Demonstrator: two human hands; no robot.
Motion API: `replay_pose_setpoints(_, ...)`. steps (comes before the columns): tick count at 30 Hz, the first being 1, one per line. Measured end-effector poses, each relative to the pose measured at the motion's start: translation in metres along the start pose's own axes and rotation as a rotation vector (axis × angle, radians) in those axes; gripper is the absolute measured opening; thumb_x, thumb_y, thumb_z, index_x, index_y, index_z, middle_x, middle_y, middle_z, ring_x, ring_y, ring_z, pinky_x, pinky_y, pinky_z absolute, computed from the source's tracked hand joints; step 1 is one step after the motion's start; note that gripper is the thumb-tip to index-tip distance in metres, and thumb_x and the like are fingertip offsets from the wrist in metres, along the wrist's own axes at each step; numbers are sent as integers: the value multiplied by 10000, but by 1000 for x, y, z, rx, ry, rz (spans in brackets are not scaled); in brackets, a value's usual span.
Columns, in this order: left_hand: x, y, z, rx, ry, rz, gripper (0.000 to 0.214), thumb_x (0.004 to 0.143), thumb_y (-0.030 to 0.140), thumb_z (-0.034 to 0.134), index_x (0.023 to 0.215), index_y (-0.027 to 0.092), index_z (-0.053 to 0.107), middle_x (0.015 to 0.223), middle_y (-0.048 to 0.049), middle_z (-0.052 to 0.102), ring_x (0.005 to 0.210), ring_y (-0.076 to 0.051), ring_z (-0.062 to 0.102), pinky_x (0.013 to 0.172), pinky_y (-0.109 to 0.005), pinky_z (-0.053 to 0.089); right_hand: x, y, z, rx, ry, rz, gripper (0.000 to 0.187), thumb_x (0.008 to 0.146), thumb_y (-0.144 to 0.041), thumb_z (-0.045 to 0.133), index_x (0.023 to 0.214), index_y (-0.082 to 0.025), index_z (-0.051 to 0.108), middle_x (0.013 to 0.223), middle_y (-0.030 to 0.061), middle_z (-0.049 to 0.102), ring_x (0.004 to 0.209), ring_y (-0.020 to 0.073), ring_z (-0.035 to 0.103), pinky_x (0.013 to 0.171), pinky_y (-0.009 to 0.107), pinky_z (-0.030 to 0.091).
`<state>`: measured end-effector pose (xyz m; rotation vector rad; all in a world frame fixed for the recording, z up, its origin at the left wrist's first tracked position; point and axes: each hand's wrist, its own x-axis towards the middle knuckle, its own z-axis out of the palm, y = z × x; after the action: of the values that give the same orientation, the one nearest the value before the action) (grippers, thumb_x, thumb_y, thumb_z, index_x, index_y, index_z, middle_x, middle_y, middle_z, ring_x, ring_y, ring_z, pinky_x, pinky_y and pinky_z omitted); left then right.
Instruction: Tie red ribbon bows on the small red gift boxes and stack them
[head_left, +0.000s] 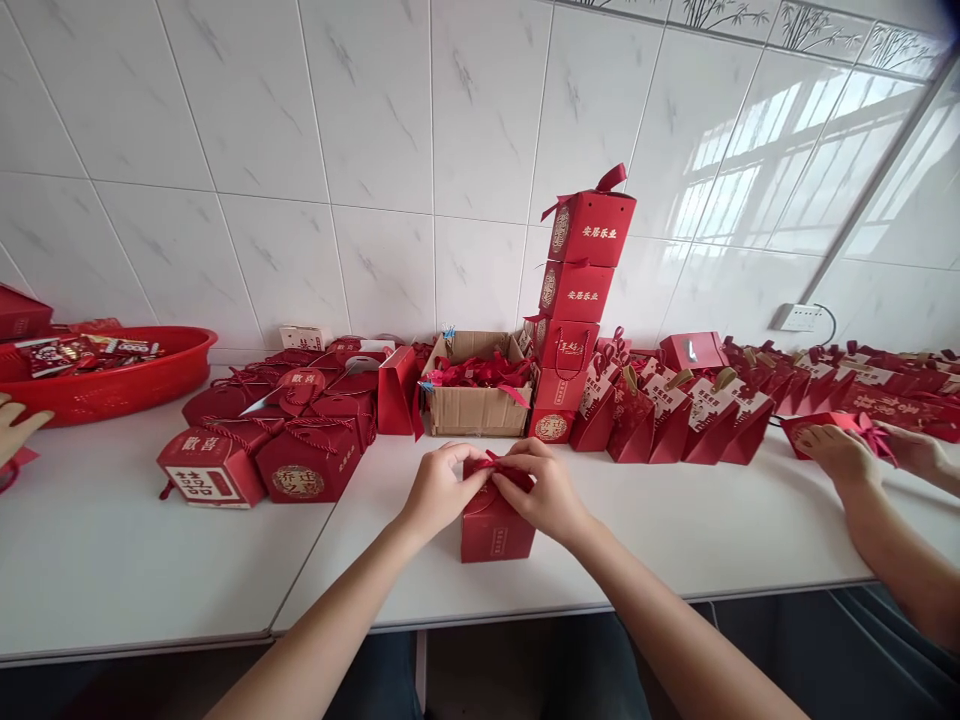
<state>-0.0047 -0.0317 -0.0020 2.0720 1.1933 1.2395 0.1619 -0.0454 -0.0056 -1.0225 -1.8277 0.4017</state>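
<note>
In front of me a red gift box (496,528) stands upright on the white table (390,560). A dark red ribbon (491,459) runs over its top. My left hand (444,490) pinches the ribbon from the left, thumb against fingers. From the right, my right hand (541,488) pinches the same ribbon, its fingertips almost meeting those of the left. Both hands rest close over the box lid and hide most of it. Just behind them sits a cardboard box (478,412) filled with red ribbons (487,371).
A tall stack of red boxes (589,230) rises behind my right hand. Red gift boxes (307,470) crowd the left, beside a red basin (142,385) of packets. Triangular boxes (671,425) line the right. Another person's hands (844,455) hold a box there; a hand (22,415) shows far left.
</note>
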Motion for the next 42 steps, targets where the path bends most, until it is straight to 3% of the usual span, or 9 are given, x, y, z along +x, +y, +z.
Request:
replay_pose_setpoints(6, 2, 2, 2, 54, 38, 3, 86, 758, 280, 626, 761, 214, 679, 786, -38, 724, 741, -212, 626, 818, -381, 468, -1, 7, 4, -57, 81, 131, 114, 781, -203, 623, 768, -193, 735, 987, 101, 559, 946, 229, 565, 892, 406, 462)
replay_pose_setpoints(11, 2, 3, 1, 99, 64, 33, 54, 744, 281, 647, 720, 247, 681, 772, -22, 721, 737, -219, 589, 921, -453, 377, 3, 7, 2, 90, -40, 341, 184, 794, -300, 603, 697, -172, 692, 1014, 102, 568, 1000, 244, 561, 906, 416, 443)
replay_pose_setpoints(17, 3, -2, 6, -40, 26, 4, 150, 800, 268, 590, 941, 220, 587, 843, -30, 707, 766, -186, 640, 736, -311, 481, 4, 2, -2, 165, -211, 247, 309, 866, -317, 487, 634, -177, 634, 1213, 94, 576, 1239, 261, 447, 1019, 439, 357)
replay_pose_setpoints(19, 2, -3, 7, -119, 58, -32, 279, 795, 279, 606, 1047, 217, 501, 841, -17, 690, 743, -165, 637, 703, -284, 482, 2, 2, -1, 209, -205, 222, 313, 881, -329, 463, 675, -175, 642, 1234, 98, 572, 1242, 253, 455, 1039, 437, 342)
replay_pose_setpoints(22, -3, -1, 3, -97, 133, -17, 223, 785, 308, 624, 953, 208, 518, 806, -5, 642, 739, -153, 605, 744, -285, 474, 0, 3, 2, 296, -147, 267, 351, 888, -403, 456, 736, -171, 672, 1252, 106, 564, 1179, 240, 521, 1017, 403, 383)
replay_pose_setpoints(29, -10, 0, -6, -21, -32, 61, 116, 786, 298, 625, 848, 218, 682, 873, -52, 692, 852, -213, 627, 800, -331, 491, -3, -4, 4, 317, -133, 335, 347, 866, -419, 498, 771, -168, 718, 1299, 116, 543, 1255, 274, 453, 991, 407, 397)
replay_pose_setpoints(34, -4, -2, -14, -30, -128, 7, 99, 775, 287, 636, 769, 209, 698, 845, -43, 709, 827, -211, 643, 792, -322, 490, -7, -2, -4, 286, -97, 414, 266, 844, -358, 493, 845, -167, 679, 1179, 103, 604, 1036, 225, 592, 880, 360, 473)
replay_pose_setpoints(38, -2, 5, -24, -58, -256, -11, 105, 783, 297, 625, 786, 211, 686, 868, -29, 702, 845, -199, 637, 804, -303, 484, -5, 12, -11, 81, -111, 267, 220, 801, -249, 522, 991, -188, 614, 1046, 57, 663, 855, 168, 613, 770, 310, 502)
replay_pose_setpoints(42, 1, 10, -29, -60, -333, 0, 116, 803, 301, 596, 785, 209, 665, 881, -25, 696, 851, -192, 626, 814, -304, 481, 3, 14, -15, -15, -175, 162, 136, 776, -183, 533, 838, -176, 654, 842, 40, 689, 734, 155, 590, 696, 286, 471)
